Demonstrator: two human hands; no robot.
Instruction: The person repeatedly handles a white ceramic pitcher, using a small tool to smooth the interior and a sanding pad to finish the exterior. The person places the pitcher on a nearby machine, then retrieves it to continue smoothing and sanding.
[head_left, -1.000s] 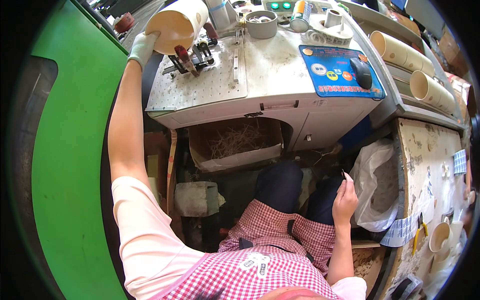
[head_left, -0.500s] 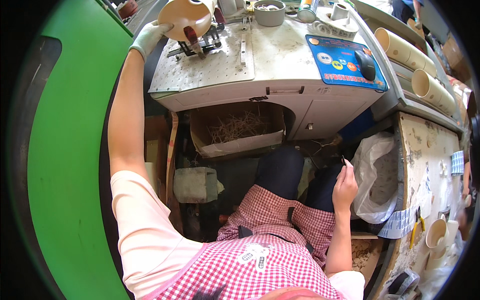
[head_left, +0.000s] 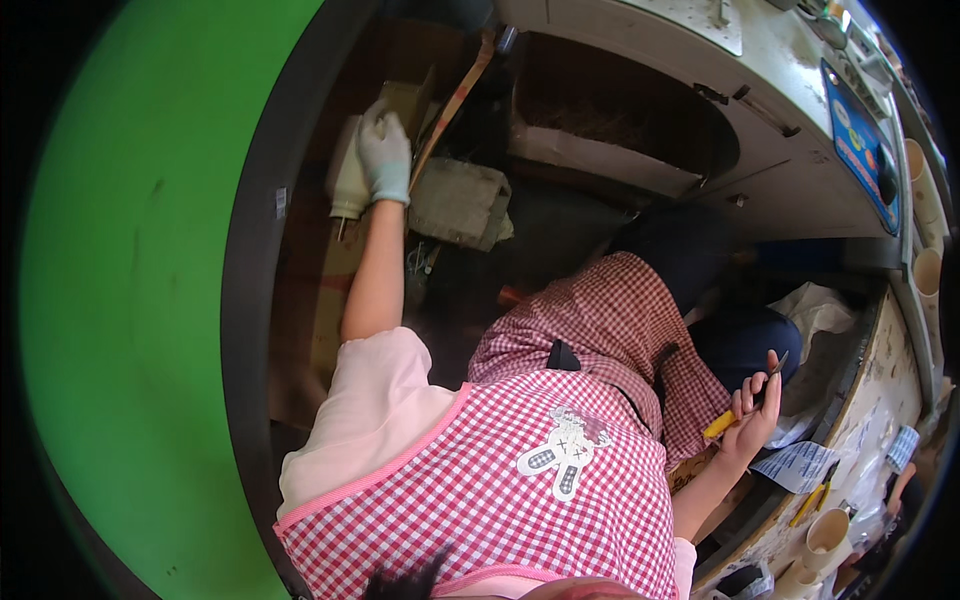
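Observation:
My left hand [head_left: 383,155], in a pale glove, is low in the dark space beside the bench. Its fingers are curled; what they hold, if anything, is hidden. Against it is a cream, bottle-shaped piece [head_left: 347,185] with a thin metal rod at its lower end. A brown cardboard piece [head_left: 405,100] is just behind the fingers. My bare right hand [head_left: 755,410], raised over my right thigh, is closed around a small tool [head_left: 720,424] with a yellow handle and a dark pointed metal tip. The tool's exact kind is unclear.
A greyish block [head_left: 460,203] is right of my left forearm. Under the bench is an open carton [head_left: 600,155]. The green panel [head_left: 130,300] walls off the left side. On the right table [head_left: 885,370] are another yellow-handled tool [head_left: 815,495] and cream tubes [head_left: 828,530].
My left hand has left the cream tube on the bench and come down beside the bench. My right hand has turned, showing the tool's yellow handle. The view has swung left.

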